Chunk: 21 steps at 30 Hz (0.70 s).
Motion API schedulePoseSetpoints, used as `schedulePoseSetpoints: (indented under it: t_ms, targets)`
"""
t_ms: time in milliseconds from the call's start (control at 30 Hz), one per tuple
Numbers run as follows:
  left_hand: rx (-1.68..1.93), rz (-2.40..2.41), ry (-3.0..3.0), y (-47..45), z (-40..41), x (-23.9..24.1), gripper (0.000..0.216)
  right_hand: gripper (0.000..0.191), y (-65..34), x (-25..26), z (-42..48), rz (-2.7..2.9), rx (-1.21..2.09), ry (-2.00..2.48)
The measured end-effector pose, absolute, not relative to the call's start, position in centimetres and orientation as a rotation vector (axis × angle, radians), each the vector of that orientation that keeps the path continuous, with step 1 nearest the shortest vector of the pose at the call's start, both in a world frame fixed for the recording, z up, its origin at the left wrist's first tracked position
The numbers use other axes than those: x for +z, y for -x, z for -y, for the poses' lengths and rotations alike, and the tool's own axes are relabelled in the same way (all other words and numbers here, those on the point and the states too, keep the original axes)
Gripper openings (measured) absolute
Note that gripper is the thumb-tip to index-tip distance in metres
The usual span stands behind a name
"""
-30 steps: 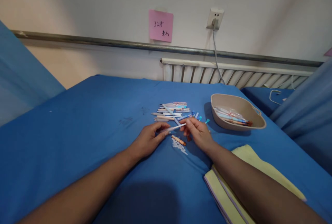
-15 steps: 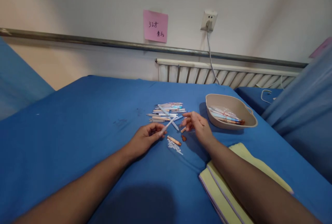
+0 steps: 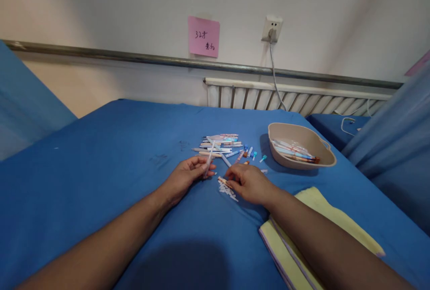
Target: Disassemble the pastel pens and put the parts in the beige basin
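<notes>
My left hand (image 3: 188, 173) is closed around a slim whitish pen part (image 3: 210, 156), held tilted up with its thin end pointing away from me. To its right, the fingers of my right hand (image 3: 250, 184) pinch an orange-brown pen barrel (image 3: 221, 181) low over the blue sheet. Just beneath that barrel lies a small heap of short white plastic pieces (image 3: 228, 191). Beyond both hands a loose pile of pens and pen parts (image 3: 218, 149) is spread out. Several small blue, teal and brown pen parts (image 3: 254, 155) lie to the right of the pile.
A beige plastic basket (image 3: 327, 161) with bagged pens (image 3: 292, 149) stands at the right. A folded yellow cloth (image 3: 322, 209) lies under my right forearm. Behind the blue-covered bed (image 3: 151, 133) are a radiator (image 3: 248, 97), a metal rail (image 3: 151, 60) and a plugged-in socket (image 3: 272, 28).
My right hand has come down and nearer to me, from beside the pen pile onto the orange-brown barrel. The pen part in my left hand has turned more upright.
</notes>
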<state>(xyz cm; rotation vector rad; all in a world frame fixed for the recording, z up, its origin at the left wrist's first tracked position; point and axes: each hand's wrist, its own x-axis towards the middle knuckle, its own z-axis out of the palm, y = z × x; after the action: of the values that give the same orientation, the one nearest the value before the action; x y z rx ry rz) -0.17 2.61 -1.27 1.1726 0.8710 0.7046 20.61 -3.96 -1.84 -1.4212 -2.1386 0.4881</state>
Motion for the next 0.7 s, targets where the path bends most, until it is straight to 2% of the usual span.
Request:
schedulePoseSetpoints:
  t_ms: [300, 567, 700]
  targets:
    - [0.698, -0.887, -1.165, 0.1, -2.6, -1.1, 0.028, 0.008, -20.7, -2.1, 3.8, 2.16, 0.436, 1.431]
    - [0.712, -0.905, -1.157, 0.2, -2.9, -1.2, 0.027, 0.016, -23.4, -3.9, 1.0, 1.345, 0.601, 1.431]
    - [0.715, -0.928, -1.16, 0.1, -3.0, -1.1, 0.028, 0.016, -25.6, -4.1, -0.2, 1.229, 0.582, 1.487]
